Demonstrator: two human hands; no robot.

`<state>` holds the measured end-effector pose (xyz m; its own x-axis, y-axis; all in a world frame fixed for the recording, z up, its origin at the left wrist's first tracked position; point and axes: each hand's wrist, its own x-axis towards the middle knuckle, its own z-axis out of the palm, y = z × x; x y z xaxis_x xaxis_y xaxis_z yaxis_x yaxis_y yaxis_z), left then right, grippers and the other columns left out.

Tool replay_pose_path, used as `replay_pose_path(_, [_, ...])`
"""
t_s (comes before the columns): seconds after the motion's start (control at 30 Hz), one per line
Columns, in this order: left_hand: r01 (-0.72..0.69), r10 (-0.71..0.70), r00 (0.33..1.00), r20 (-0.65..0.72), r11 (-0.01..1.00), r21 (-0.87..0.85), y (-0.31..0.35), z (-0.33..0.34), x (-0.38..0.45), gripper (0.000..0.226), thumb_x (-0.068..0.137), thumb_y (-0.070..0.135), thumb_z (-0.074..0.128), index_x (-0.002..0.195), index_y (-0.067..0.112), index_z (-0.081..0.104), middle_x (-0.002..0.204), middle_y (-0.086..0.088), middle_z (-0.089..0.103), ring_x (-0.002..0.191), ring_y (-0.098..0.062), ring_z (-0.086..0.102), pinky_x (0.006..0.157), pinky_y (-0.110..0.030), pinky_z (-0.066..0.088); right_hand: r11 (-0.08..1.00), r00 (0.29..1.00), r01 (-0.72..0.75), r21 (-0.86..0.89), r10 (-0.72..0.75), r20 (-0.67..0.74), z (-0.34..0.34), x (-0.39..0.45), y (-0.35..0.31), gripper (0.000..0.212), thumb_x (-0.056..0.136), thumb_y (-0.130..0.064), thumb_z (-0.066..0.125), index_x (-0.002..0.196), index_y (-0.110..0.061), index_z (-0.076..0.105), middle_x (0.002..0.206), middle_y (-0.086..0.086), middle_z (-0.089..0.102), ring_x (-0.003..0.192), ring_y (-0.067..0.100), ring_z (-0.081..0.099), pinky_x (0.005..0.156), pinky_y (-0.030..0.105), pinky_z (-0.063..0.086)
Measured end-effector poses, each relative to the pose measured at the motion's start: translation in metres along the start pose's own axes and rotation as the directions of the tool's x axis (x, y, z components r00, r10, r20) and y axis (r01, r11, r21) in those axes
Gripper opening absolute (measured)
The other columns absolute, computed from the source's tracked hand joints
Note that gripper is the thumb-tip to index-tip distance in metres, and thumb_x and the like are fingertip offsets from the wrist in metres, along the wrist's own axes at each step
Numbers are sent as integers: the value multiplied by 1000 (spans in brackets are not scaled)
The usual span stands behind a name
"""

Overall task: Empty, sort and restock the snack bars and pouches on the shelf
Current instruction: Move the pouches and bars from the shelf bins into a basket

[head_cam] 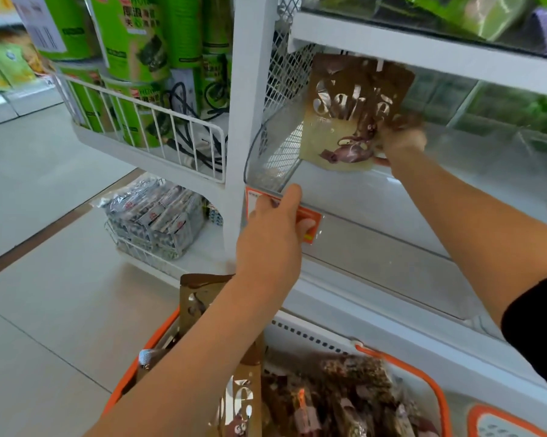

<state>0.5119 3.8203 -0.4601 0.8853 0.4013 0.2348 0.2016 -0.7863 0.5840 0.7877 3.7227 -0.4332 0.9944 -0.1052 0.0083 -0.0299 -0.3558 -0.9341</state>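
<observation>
My right hand (pixel 403 141) pinches the lower right edge of a brown pouch (pixel 344 115), holding it upright inside the clear-fronted shelf bay (pixel 376 197), near its left end beside the white mesh wall (pixel 284 89). My left hand (pixel 273 228) grips the front lip of that shelf, thumb up on the clear guard and fingers curled under by the orange price tag (pixel 311 223). Below my arms I see the orange-rimmed basket (pixel 423 373) holding more brown pouches and dark snack bars (pixel 354 386), with green canisters (pixel 133 52) in the wire rack on the left.
</observation>
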Motion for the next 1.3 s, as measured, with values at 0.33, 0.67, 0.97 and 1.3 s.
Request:
replay_pose_path(0.33, [-1,1,999,35,1000,-24,0,-4,1,14,99,21,46,111,16,41,102,-12,47,88,-31,49,75,-43,47,916,917,396,-63,-392,77,-35,-79,7,10,91,-5,59,98,-10,55,87,17,66,61,25,67,60,38,60])
replay_pose_path(0.67, [-74,46,996,-73,890,-449,6,-75,-44,50,87,16,68,129,19,41,105,4,52,89,-2,58,67,-8,44,297,317,925,-235,-947,50,-144,-255,-25,10,92,-6,58,96,-4,66,78,-5,65,78,9,59,63,14,41])
replay_pose_path(0.97, [233,-148,947,286,928,-290,-48,-126,-145,14,90,16,63,89,3,65,80,-11,65,70,-17,59,58,-19,49,840,758,534,-94,-427,493,-115,-335,32,7,91,-16,60,92,-11,64,67,1,67,53,6,64,54,26,53])
replay_pose_path(1.3, [402,-444,788,426,896,189,-142,-20,-220,67,84,18,66,143,11,33,128,-11,56,115,-30,55,89,-28,41,981,718,-96,-169,186,670,-34,-464,233,50,91,-19,61,137,-15,44,134,2,54,121,20,53,97,30,45])
